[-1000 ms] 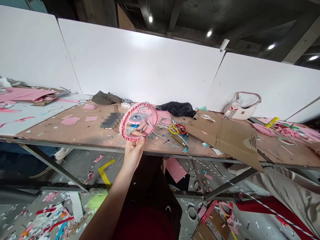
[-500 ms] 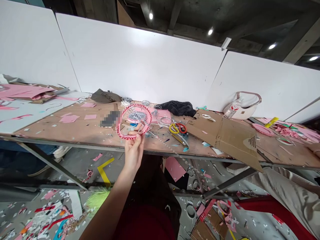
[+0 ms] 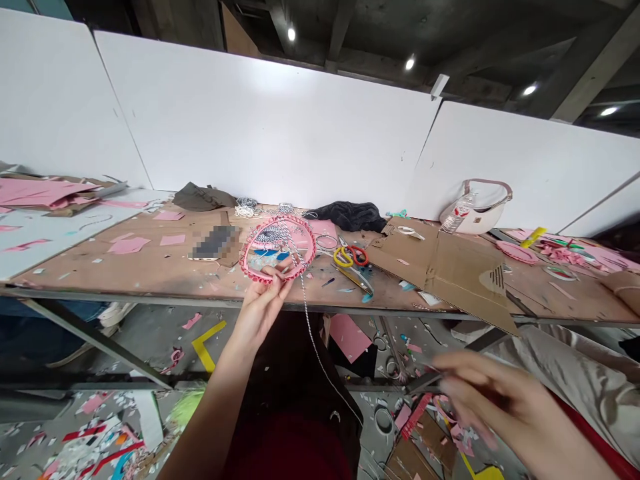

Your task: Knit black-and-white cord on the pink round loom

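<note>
In my left hand (image 3: 263, 303), closed on its lower edge, a pink ring (image 3: 243, 257) with a ruffled rim stands tilted above the table's front edge. Black-and-white cord (image 3: 306, 307) crosses the ring's right side and trails down in front of my dark trousers. My right hand (image 3: 500, 400) is at the lower right, away from the ring and blurred by motion. Its fingers are bent, but whether they hold anything is too smeared to see. Behind the ring, bundled cord (image 3: 273, 235) shows through the opening. Red-and-yellow-handled scissors (image 3: 345, 255) lie right of it.
A phone (image 3: 215, 243) and pink paper pieces (image 3: 130, 245) lie on the left of the table (image 3: 165, 280). Flattened cardboard (image 3: 455, 273) overhangs the front edge at right. Behind it are a bottle (image 3: 457, 212) and a white bag (image 3: 487, 217). Scraps litter the floor.
My right hand has come into view at the lower right. The ring has turned slightly and shifted right, and the cord now hangs downward from it. The view has shifted a little.
</note>
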Demonstrator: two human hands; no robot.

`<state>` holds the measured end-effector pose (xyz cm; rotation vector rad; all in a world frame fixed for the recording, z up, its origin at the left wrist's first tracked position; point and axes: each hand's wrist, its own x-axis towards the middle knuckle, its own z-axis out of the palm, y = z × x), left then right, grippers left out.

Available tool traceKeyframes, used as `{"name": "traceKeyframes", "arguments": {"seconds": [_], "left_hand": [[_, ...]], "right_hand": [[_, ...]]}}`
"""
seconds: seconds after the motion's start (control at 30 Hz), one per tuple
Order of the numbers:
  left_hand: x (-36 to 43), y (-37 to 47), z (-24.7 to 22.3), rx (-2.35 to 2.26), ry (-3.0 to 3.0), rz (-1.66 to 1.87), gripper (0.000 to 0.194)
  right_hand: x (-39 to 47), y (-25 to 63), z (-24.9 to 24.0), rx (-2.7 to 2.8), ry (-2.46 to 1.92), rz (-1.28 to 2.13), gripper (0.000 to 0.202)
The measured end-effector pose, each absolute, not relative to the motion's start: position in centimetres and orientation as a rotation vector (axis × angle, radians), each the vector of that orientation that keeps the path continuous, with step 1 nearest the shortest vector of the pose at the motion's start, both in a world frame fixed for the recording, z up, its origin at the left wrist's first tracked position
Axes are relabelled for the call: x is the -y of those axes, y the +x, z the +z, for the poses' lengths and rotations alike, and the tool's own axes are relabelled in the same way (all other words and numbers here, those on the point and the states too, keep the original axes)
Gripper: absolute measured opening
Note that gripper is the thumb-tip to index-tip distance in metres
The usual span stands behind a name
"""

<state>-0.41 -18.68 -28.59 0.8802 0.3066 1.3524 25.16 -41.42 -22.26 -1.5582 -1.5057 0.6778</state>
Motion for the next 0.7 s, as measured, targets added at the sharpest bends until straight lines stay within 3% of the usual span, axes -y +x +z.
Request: {"name": "traceKeyframes", "arguments": {"seconds": [0.17, 0.47, 0.57, 0.7], "left_hand": [[19.6, -0.1, -28.0, -0.306, 0.839, 1.298, 0.02], [20.0, -0.3, -27.8, -0.237, 0.84, 1.25, 0.021], [20.3, -0.2, -27.7, -0.233, 0.796, 1.225, 0.022], [20.5, 0.0, -27.6, -0.227, 0.728, 1.204, 0.022]], "right_hand": [[32.2, 21.4, -20.2, 1.577, -1.257, 1.087, 0.031], [27.3, 18.9, -19.7, 1.694, -0.96, 1.289, 0.028], [27.4, 18.3, -19.5, 1.847, -1.045, 1.204, 0.023], [27.4, 16.8, -19.8, 1.998, -1.219, 0.807, 0.016]]}}
